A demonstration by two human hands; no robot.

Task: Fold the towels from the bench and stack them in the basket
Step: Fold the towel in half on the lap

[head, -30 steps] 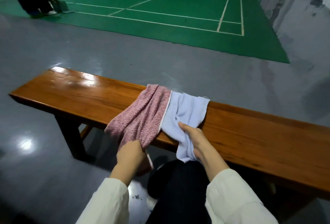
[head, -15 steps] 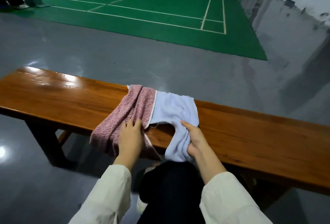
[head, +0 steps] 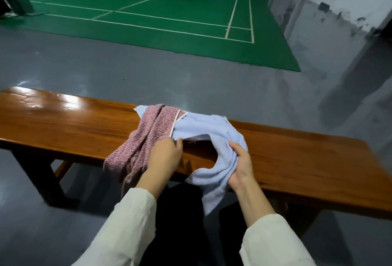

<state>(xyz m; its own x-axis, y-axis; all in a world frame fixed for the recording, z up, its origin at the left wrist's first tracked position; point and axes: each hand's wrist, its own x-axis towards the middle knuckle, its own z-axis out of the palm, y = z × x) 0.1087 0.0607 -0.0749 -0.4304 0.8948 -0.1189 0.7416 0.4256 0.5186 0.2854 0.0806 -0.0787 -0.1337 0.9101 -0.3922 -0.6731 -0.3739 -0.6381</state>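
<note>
On the bench (head: 63, 130), left hand (head: 163, 155) pinches pink towel (head: 148, 134), grip half hidden; right hand (head: 241, 163) clutches blue towel (head: 207, 130).

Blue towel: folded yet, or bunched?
Bunched, not folded. The blue towel lies crumpled on the bench, one end gathered in the right hand, hanging off the edge.

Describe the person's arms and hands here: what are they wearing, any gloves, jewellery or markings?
The left hand and right hand are bare: no gloves, and no rings or watch that I can see. The left sleeve and right sleeve are loose, plain cream fabric, ending partway up the forearms, with no visible markings.
</note>
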